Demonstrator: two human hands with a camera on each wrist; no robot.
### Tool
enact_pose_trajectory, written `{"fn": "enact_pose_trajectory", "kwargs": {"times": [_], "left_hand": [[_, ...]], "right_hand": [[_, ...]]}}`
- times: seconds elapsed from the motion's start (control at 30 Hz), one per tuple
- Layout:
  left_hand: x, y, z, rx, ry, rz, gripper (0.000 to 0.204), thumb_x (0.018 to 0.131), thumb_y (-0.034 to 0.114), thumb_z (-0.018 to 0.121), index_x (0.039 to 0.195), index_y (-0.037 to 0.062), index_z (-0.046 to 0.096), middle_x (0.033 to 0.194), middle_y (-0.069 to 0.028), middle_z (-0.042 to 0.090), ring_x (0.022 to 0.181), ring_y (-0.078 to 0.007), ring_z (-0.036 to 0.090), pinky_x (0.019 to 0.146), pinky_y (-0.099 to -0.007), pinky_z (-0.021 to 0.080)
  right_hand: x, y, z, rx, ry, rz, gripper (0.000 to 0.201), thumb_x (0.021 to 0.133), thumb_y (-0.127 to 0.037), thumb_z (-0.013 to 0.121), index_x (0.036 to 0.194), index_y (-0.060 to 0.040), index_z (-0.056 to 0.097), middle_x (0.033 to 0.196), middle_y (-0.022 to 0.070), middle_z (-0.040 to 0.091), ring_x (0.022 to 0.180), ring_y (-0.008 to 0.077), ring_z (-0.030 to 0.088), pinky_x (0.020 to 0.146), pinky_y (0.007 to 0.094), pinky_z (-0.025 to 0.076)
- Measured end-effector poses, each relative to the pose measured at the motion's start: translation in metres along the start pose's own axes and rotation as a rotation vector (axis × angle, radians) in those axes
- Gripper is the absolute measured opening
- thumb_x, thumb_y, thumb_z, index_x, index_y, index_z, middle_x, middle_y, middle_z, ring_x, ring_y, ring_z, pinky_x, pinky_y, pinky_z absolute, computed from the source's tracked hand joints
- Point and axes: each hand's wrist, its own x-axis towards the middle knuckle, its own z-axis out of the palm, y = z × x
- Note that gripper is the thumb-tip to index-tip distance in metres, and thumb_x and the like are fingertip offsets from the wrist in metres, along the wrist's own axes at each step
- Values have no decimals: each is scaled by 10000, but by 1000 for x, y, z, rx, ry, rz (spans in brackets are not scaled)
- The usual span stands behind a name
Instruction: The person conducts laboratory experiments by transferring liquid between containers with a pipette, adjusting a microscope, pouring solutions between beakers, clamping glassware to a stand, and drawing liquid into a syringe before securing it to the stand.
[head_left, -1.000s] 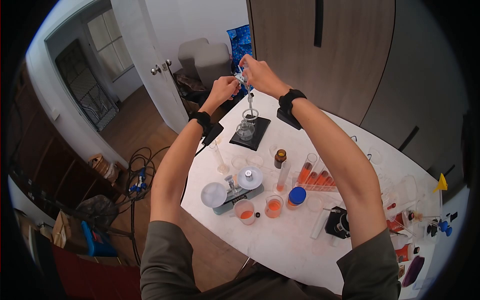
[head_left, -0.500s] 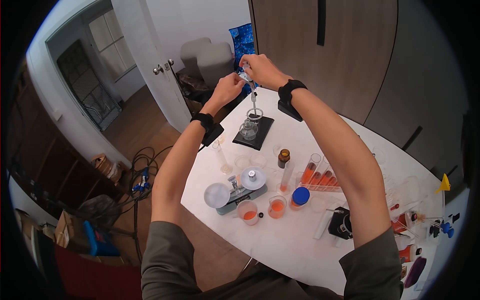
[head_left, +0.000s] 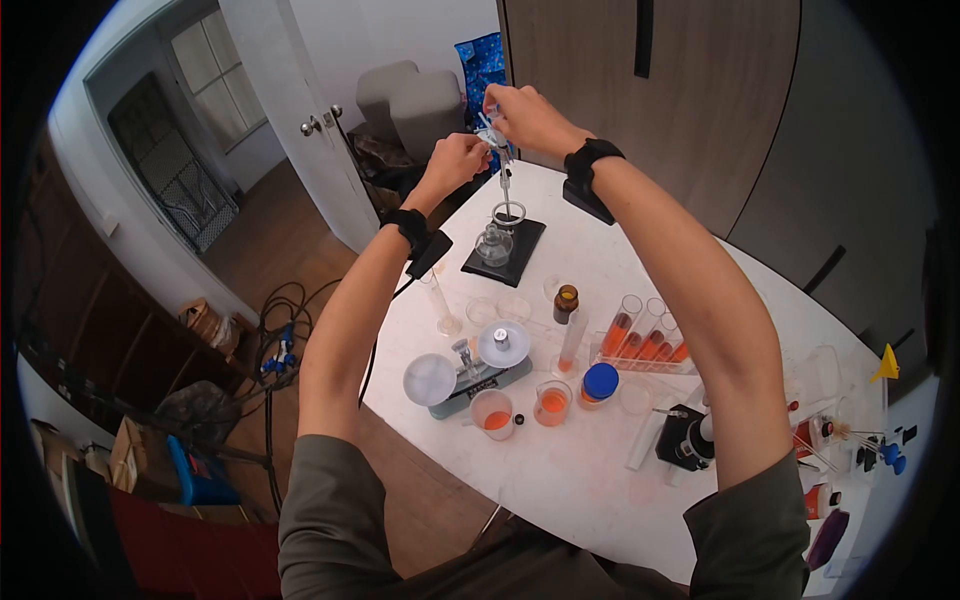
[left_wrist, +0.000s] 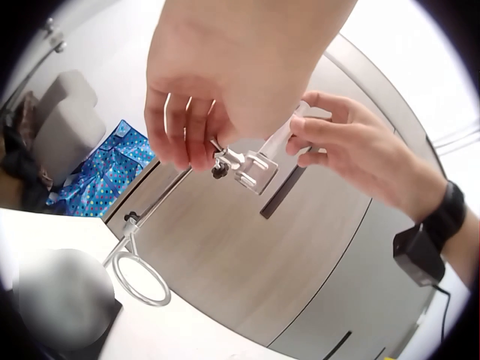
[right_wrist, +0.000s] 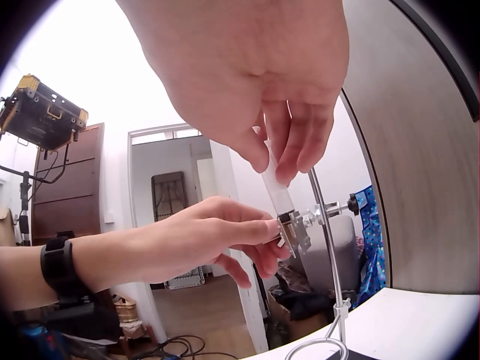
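Both hands work at the top of a metal stand, at its clamp (right_wrist: 294, 225). My right hand (head_left: 530, 118) pinches a clear tube (right_wrist: 279, 196) from above, between thumb and fingertips. The tube's lower end sits between the clamp's prongs. From the side, my left hand (head_left: 455, 163) pinches the clamp's near edge with thumb and fingers. The clamp is fixed to the upright rod (right_wrist: 328, 232). Lower on the rod is a metal ring (head_left: 508, 213), and a round clear flask (head_left: 493, 247) stands beneath it on the black base (head_left: 522, 255).
Nearer on the table (head_left: 590, 480) stand a balance (head_left: 480, 383), a beaker of orange liquid (head_left: 552, 404), a blue-lidded jar (head_left: 599, 382), a brown bottle (head_left: 566, 303) and a rack of orange-filled tubes (head_left: 640, 350). A tall cabinet (head_left: 690, 100) stands behind the table.
Both hands stay at the clamp and tube on top of the stand. The head view has shifted slightly, and the hands appear a little higher in it.
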Motion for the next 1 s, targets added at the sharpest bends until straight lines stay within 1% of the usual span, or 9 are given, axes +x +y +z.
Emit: {"fn": "enact_pose_trajectory", "kwargs": {"times": [0.23, 0.33, 0.4, 0.47, 0.77, 0.83, 0.87, 0.93, 1.0], "left_hand": [[14, -26, 5, -906, -266, -383, 266, 1038, 260, 486, 957, 80, 665, 848, -2, 659, 808, -154, 675, 748, -359, 567], [5, -4, 17, -509, -64, -336, 258, 1024, 289, 530, 964, 56, 621, 899, -70, 678, 851, -237, 698, 773, -413, 575], [-10, 2, 28, 552, 301, 142, 263, 1009, 297, 555, 1014, 40, 610, 951, -139, 674, 940, -324, 688, 793, -437, 555], [-18, 8, 28, 517, 339, 208, 266, 985, 276, 582, 1015, 14, 615, 996, -183, 664, 970, -391, 665, 788, -488, 548], [-5, -6, 26, 709, 353, 410, 263, 1008, 265, 561, 965, 17, 637, 867, -132, 661, 873, -321, 690, 738, -471, 567], [3, -6, 20, 80, 39, 10, 305, 1051, 273, 482, 904, 51, 630, 777, -57, 628, 840, -216, 673, 742, -407, 559], [4, -7, 18, 79, 39, 11, 305, 1051, 273, 482, 904, 51, 630, 777, -57, 628, 840, -216, 673, 742, -407, 559], [6, -9, 13, -601, -166, -322, 332, 1044, 299, 443, 878, 93, 644, 815, -36, 654, 816, -223, 689, 762, -392, 553], [10, -22, 10, -724, -248, -317, 344, 1058, 331, 445, 874, 115, 638, 810, 0, 643, 795, -168, 672, 778, -356, 545]], "right_hand": [[1, -11, -7, 25, -47, 13, 213, 847, 4, 597, 1048, -7, 667, 1074, 222, 722, 1027, 412, 686, 889, 460, 552], [3, -9, -9, 45, -51, 2, 219, 825, 27, 598, 1027, 1, 679, 1086, 211, 726, 1038, 396, 690, 899, 451, 553], [3, -6, -7, 47, -80, 9, 231, 818, 38, 604, 1033, 4, 681, 1090, 199, 732, 1049, 385, 693, 913, 446, 552], [1, -5, -7, 38, -62, 37, 236, 815, 38, 609, 1036, 5, 682, 1091, 194, 734, 1051, 383, 693, 917, 444, 552], [-1, -8, -11, 15, -51, 96, 236, 830, 3, 632, 1055, -9, 702, 1097, 191, 735, 1057, 382, 694, 929, 444, 552], [-1, -6, -12, 10, -69, 116, 228, 843, -14, 633, 1058, -13, 710, 1097, 195, 734, 1057, 382, 695, 928, 444, 553], [-2, -6, -12, 11, -80, 122, 223, 855, -29, 630, 1060, -16, 717, 1096, 202, 732, 1054, 383, 695, 926, 445, 554], [-2, -6, -12, 12, -90, 127, 219, 867, -44, 627, 1061, -19, 723, 1096, 208, 730, 1051, 385, 696, 923, 446, 555], [-4, -5, -12, 66, -116, 159, 224, 877, -54, 619, 1070, -24, 727, 1092, 216, 727, 1041, 389, 697, 920, 446, 556]]}}
